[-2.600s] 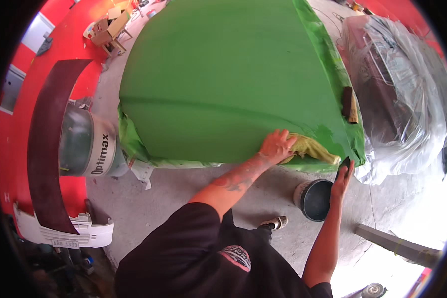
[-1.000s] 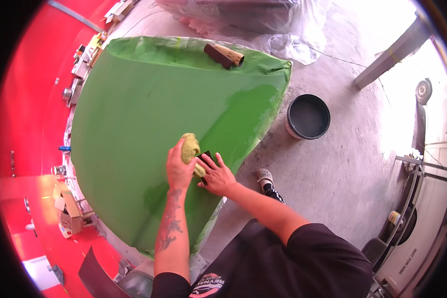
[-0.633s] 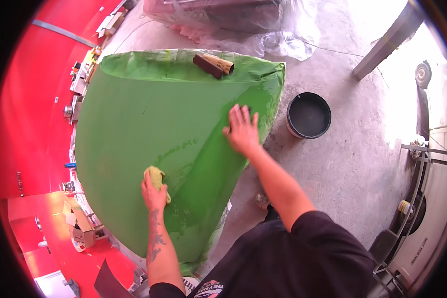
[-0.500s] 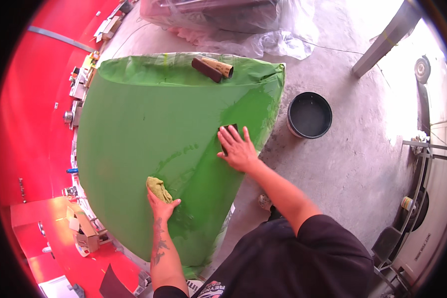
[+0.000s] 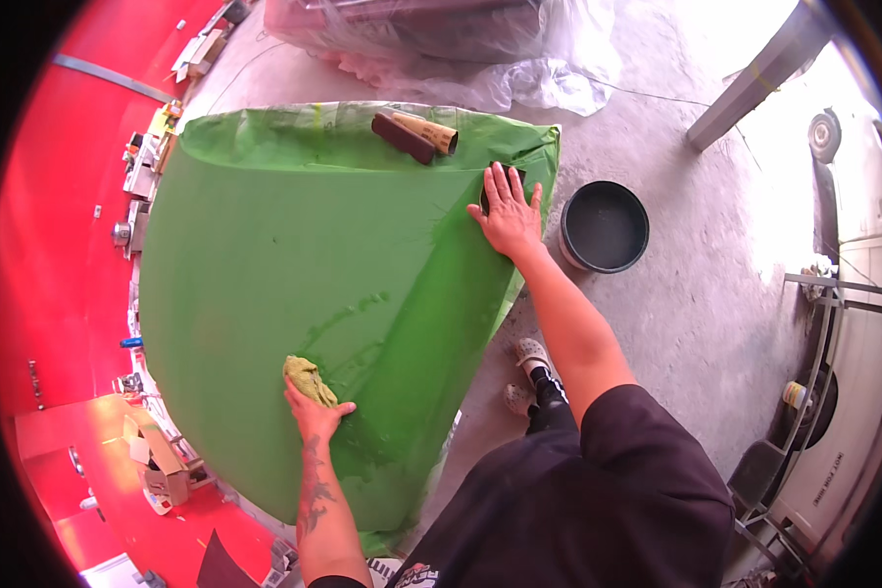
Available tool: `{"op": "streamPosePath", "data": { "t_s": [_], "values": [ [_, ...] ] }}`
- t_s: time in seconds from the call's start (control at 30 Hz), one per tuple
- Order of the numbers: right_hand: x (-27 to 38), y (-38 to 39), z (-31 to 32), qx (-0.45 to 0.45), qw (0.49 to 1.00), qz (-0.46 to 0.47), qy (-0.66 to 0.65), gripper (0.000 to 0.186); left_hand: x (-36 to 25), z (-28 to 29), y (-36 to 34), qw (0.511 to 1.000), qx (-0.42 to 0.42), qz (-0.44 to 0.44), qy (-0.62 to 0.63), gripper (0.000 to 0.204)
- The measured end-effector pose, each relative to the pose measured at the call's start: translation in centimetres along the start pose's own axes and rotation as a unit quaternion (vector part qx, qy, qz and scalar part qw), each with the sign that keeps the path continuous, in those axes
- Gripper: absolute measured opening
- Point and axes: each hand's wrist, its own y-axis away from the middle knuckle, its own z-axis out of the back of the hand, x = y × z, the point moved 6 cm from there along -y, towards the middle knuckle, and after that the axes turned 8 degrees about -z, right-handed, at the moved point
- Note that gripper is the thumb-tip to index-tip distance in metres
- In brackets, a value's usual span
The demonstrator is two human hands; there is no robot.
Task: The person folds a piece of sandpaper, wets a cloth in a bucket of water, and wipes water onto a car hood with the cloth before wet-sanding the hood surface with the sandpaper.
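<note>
A large, curved green car panel (image 5: 255, 284) lies in front of me, with a darker wet band along its right side. My right hand (image 5: 512, 223) is near the panel's far right corner, fingers spread flat over a dark piece of sandpaper (image 5: 488, 198), pressing it on the surface; the palm hides most of it. Toward the near left, my left hand (image 5: 316, 412) rests on the panel, holding a crumpled yellow-green cloth (image 5: 307, 377) between thumb and fingers. Water marks and droplets show to the right of the cloth.
A black bucket (image 5: 605, 227) of dark liquid stands on the floor at right. A dark sanding block (image 5: 402, 138) and rolled brown sandpaper (image 5: 429, 133) lie on the far masked edge. Beyond is a plastic-covered object (image 5: 441, 49). A grey post (image 5: 755, 83) stands far right.
My right hand has slid the sandpaper away from me and rightward, toward the panel's far corner. The left hand with the cloth has hardly moved. My shoes have come into view.
</note>
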Motion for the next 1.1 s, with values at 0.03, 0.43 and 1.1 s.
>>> {"op": "streamPosePath", "data": {
  "t_s": [0.03, 0.43, 1.1],
  "values": [
    [-0.2, -0.2, 0.0, -0.017, 1.0, -0.014, 0.001, 0.072, 0.0, 0.0, -0.1, 1.0, 0.0, 0.004, 0.001, 0.141],
    [-4.3, -0.9, 0.5, -0.025, 0.999, -0.044, 0.0, 0.074, 0.2, 0.1, -0.3, 1.0, -0.02, -0.01, -0.005, 0.141],
    [7.5, 21.1, -0.5, 0.165, 0.968, 0.191, 0.015, 0.077, 0.3, 0.0, -0.7, 0.999, -0.006, 0.016, -0.049, 0.143]
  ]
}}
